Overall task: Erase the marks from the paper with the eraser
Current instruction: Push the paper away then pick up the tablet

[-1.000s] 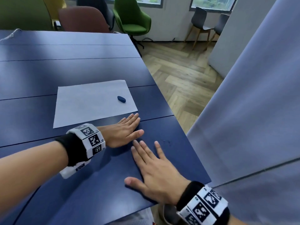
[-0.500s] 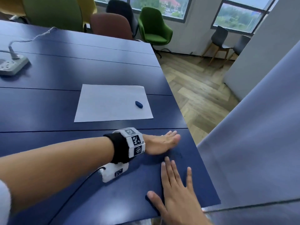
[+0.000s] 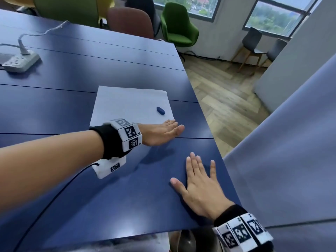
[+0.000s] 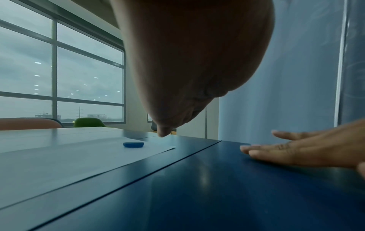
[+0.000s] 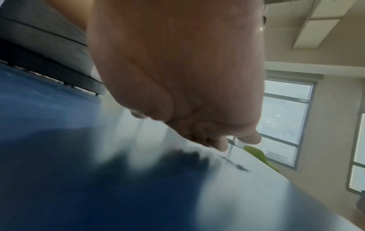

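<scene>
Left hand (image 3: 161, 132) flat, fingers straight and together, holding nothing, raised just over the table (image 3: 109, 188) at the near right corner of the paper (image 3: 127, 104). Eraser (image 3: 160, 110) lies on the paper just beyond the left fingertips, not touching them. Right hand (image 3: 200, 188) palm down on the table, fingers spread, holding nothing, nearer the person than the left hand and well apart from the eraser. No marks can be made out on the paper. Power strip (image 3: 20, 62) far off past the left arm.
</scene>
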